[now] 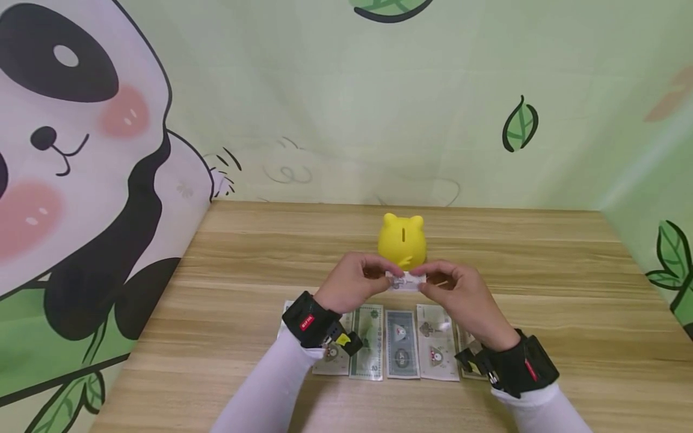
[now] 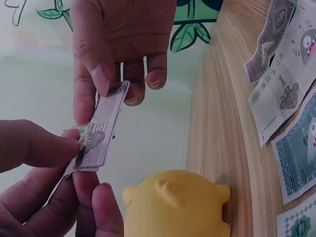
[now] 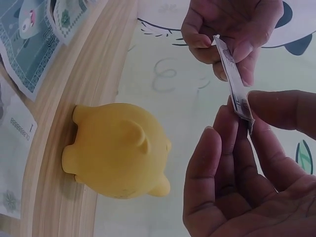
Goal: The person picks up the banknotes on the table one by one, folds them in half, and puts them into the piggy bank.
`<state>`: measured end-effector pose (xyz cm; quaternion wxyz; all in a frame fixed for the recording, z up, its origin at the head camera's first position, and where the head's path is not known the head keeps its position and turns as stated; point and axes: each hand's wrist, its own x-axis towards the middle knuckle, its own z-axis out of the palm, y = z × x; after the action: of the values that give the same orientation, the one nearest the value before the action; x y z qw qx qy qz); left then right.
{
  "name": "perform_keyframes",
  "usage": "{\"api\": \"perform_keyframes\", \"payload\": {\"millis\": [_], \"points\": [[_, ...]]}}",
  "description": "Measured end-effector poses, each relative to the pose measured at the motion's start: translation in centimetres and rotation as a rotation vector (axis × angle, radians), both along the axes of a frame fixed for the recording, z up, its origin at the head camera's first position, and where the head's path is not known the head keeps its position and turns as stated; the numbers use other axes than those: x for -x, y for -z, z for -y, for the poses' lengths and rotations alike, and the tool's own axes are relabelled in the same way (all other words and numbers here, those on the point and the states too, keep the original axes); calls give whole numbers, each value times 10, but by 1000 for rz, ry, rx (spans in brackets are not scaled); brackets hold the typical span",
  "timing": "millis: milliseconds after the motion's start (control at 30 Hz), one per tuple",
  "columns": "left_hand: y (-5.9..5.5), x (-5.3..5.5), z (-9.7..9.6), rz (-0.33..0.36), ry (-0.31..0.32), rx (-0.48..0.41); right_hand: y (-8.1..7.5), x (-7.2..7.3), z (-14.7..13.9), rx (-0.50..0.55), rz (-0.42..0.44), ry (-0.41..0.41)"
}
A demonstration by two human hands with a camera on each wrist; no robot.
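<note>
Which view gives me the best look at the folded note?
The left wrist view: the folded note appears large there, with its printed face turned toward the camera. The head view shows it small, its print hard to read. The right wrist view shows it nearly edge-on, as a thin strip.

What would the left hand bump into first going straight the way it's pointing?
Probably the right hand: the left hand points across toward it, both pinching the folded note between them. The yellow piggy bank seems off that line, though depth is unclear.
</note>
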<state>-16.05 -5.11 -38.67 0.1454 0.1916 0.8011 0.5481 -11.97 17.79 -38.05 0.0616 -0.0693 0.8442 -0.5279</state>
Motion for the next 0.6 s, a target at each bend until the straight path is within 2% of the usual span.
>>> {"api": "perform_keyframes", "payload": {"millis": [300, 600], "points": [[1, -1, -2, -10, -1, -7, 2, 0, 1, -15, -15, -9], [2, -2, -5, -78, -1, 28, 3, 1, 1, -13, -24, -10]]}}
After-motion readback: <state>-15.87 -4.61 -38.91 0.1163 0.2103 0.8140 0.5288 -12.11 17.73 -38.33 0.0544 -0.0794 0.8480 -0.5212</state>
